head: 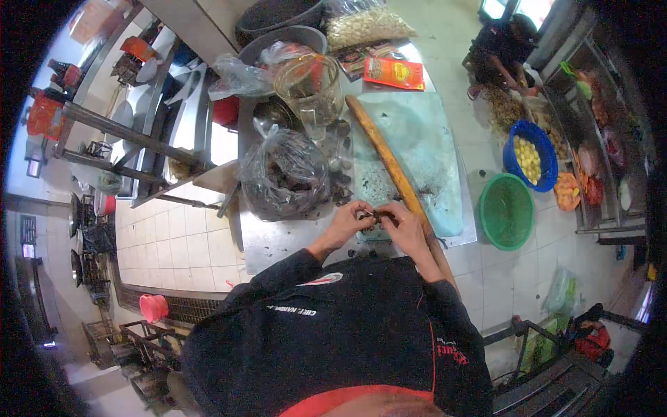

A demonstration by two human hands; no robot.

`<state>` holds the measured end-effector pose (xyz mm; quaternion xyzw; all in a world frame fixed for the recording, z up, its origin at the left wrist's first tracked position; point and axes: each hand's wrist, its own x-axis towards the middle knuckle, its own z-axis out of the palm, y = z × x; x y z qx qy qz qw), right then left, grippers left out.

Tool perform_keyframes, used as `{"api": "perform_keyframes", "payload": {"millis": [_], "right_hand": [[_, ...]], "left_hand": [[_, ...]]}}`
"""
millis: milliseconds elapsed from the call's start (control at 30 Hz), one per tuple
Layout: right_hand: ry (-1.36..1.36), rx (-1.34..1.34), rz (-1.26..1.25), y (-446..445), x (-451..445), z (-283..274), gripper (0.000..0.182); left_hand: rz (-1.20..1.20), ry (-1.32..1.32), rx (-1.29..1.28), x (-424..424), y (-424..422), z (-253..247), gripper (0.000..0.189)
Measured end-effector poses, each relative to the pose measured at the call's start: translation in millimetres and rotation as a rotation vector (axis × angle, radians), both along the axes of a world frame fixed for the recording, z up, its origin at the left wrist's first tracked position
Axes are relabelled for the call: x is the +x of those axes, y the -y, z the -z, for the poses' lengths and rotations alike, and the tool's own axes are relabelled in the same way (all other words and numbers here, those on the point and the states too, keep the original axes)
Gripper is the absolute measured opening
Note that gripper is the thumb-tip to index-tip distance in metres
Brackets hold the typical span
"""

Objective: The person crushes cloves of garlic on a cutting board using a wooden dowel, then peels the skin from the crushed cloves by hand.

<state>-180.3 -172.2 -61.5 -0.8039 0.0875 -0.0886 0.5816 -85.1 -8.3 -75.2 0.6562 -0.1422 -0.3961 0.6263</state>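
My left hand point(350, 221) and my right hand point(402, 224) meet over the near edge of a pale green cutting board point(411, 140). Between their fingertips is a small dark piece point(376, 215), too small to identify. A long wooden stick point(385, 156) lies diagonally across the board and passes under my right forearm. Dark crumbs are scattered on the board. To the left of the board sits a clear plastic bag point(284, 177) filled with dark brown contents. Behind the bag is a clear plastic jug point(308, 88) with a handle.
Orange packets point(394, 73) and a bag of pale pieces point(367, 28) lie at the table's far end. On the floor to the right are a green basket point(506, 212) and a blue basket point(547, 156) holding peeled pale items. A person point(500, 52) crouches beyond them. Metal shelving point(130, 130) stands left.
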Motion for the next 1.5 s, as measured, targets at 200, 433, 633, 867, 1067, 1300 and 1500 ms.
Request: {"api": "perform_keyframes", "payload": {"millis": [200,433,633,867,1067,1300,1500], "right_hand": [[-0.134,0.115,-0.016,-1,0,-5,0.024],[-0.102,0.331,0.074,3,1,14,0.017],[-0.175,0.325,0.053,3,4,16,0.015],[0.034,0.054,0.098,-5,6,5,0.022],[0.053,-0.145,0.078,-4,3,-11,0.015],[-0.019,-0.032,0.071,-4,4,-8,0.022],[-0.123,0.182,0.093,-2,4,-6,0.028]], "left_hand": [[0.126,0.144,0.173,12,-2,-19,0.018],[-0.333,0.075,-0.006,54,-18,1,0.031],[-0.375,-0.213,-0.325,55,-21,-10,0.031],[-0.042,-0.353,-0.228,1,6,-22,0.035],[-0.014,-0.295,-0.168,-2,3,-18,0.034],[-0.048,-0.332,-0.130,0,-6,-5,0.026],[-0.427,-0.341,-0.376,33,-10,8,0.031]]}}
